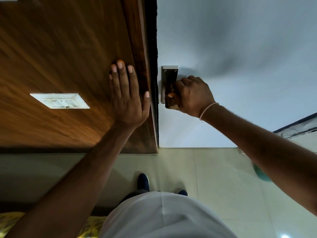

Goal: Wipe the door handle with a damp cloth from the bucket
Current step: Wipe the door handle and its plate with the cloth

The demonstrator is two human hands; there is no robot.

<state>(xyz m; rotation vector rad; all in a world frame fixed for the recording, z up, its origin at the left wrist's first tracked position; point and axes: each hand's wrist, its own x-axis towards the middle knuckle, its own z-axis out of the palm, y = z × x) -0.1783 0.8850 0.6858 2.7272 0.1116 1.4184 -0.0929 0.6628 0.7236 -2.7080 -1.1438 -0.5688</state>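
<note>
A metal door handle plate [169,75] is fixed on the white door [240,48] near its left edge. My right hand [193,96] curls around a brownish cloth [171,104] and presses it against the lower part of the handle, hiding the lever. My left hand [127,94] lies flat with straight fingers on the wooden panel [60,48] beside the door frame. A green bucket [261,175] shows only as a sliver behind my right forearm.
A white switch plate [60,101] sits on the wooden panel to the left. Pale floor tiles [214,177] lie below, with my dark shoes [143,182] near the door. A patterned yellow fabric [10,219] is at the bottom left.
</note>
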